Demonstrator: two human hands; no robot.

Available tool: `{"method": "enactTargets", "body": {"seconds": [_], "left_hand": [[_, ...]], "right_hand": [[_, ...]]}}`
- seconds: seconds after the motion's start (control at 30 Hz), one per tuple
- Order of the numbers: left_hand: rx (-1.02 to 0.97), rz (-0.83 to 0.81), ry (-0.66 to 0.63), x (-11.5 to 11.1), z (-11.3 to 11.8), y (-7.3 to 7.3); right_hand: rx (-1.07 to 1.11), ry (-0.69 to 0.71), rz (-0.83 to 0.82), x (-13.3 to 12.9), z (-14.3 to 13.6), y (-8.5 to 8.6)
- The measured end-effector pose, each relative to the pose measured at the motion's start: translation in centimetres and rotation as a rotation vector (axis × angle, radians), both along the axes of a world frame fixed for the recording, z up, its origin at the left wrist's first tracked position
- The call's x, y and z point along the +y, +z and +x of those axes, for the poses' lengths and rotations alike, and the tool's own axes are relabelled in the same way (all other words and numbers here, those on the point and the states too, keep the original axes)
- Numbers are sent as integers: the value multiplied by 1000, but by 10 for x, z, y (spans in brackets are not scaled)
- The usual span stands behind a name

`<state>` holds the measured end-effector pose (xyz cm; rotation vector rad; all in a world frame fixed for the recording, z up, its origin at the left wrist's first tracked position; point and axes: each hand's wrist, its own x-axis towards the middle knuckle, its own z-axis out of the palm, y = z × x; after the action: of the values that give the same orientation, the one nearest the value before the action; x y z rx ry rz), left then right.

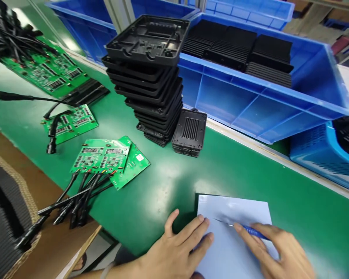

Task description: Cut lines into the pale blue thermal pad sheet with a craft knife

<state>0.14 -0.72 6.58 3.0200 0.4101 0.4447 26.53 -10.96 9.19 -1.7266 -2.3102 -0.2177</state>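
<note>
Left hand (180, 244): it lies with fingers spread on the left edge of the sheet, apart from the right one.
Right hand (282, 248): its fingers are clamped on a slim blue-handled tool (254, 232) with a thin metal tip.
Pale blue sheet (227, 252): it is under both hands, on the bench.
Green bench top (250, 170): smooth and glossy, it reflects light ahead of the left hand.
Left of the hands: wired circuit boards (100, 155) and, lower, brown cardboard (55, 244).
Ahead of the hands: a tall stack of black housings (151, 77) just beside a low stack of black covers (189, 131).
Room beyond: a blue plastic crate (227, 97) contains ribbed black housings (235, 46); at right, a blue basket (317, 151).
</note>
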Motion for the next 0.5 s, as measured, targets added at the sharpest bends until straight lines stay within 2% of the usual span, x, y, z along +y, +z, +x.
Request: {"method": "enactTargets", "body": {"seconds": [0.17,0.5], "left_hand": [[10,-5,21,-3,-1,-2],[-47,-29,-13,-1,1,-2]], "right_hand": [[34,55,-21,20,-23,-6],[186,2,-51,25,-44,-18]]}}
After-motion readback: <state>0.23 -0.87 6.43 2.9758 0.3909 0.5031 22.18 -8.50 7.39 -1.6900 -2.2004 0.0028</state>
